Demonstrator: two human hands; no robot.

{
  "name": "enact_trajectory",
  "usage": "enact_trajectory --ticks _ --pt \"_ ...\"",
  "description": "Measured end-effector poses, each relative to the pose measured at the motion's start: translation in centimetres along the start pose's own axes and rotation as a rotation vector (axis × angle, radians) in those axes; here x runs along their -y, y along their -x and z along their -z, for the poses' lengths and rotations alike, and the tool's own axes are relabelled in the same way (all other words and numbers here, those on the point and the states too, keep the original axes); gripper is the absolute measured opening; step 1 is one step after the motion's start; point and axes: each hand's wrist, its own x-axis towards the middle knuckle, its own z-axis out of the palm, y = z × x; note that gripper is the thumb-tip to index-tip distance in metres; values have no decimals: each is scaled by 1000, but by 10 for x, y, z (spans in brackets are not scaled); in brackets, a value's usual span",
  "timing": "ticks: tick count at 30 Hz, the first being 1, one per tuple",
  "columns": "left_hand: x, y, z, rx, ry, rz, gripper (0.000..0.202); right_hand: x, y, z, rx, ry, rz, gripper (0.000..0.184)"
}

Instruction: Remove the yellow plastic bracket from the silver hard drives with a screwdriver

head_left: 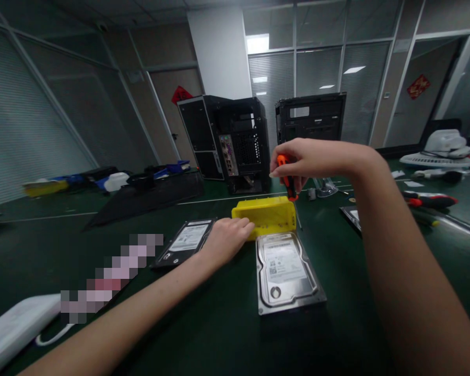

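My right hand point(297, 162) is closed around the orange and black handle of a screwdriver point(288, 180), whose thin shaft points down beside the right end of a small yellow parts bin point(284, 209). The bin lies with its open side facing me, and tiny bits that look like screws are inside. Curled fingers of my left hand point(230, 234) grip the bin's left front edge. Just in front of the bin, a silver hard drive point(285, 271) rests label side up. A second hard drive point(190, 237), with a black body, lies left of my left hand, partly behind it.
Two black computer cases point(235, 141) point(311, 117) stand at the back. At right are another drive point(352, 216), red and black pliers point(431, 200) and a white keyboard point(434, 159). A black mat point(149, 198) lies left, with a white device point(19, 324) at the near left.
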Motion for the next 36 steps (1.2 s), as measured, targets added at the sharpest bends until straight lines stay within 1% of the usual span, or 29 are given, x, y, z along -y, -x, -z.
enact_trajectory --ticks 3,5,7,9,12,15,17,21,24,29,36 --pt "2 12 -5 53 87 104 31 2 -3 -5 19 15 -34 8" --pt "-1 14 -10 104 142 187 38 4 -5 -8 37 25 -48 9" --pt "-4 13 -14 160 193 238 42 6 -6 -11 53 37 -55 10" --pt "-8 8 -17 209 250 238 44 8 -5 -12 58 61 -59 11" --pt "-11 1 -18 267 299 192 46 13 -2 -10 91 97 -54 14" --pt "-11 -1 -17 297 299 189 45 16 1 -8 130 115 -52 17" --pt "-11 -1 -16 309 297 197 45 17 3 -7 133 123 -61 18" --pt "-11 2 -15 304 298 200 43 14 2 -7 139 129 -80 19" --pt "-12 4 -14 268 281 198 40 14 2 -8 152 129 -87 20" --pt "-13 4 -13 207 200 155 34 17 0 -8 179 121 -89 19" --pt "0 -5 -14 160 187 148 31 16 -2 -9 173 127 -82 18"
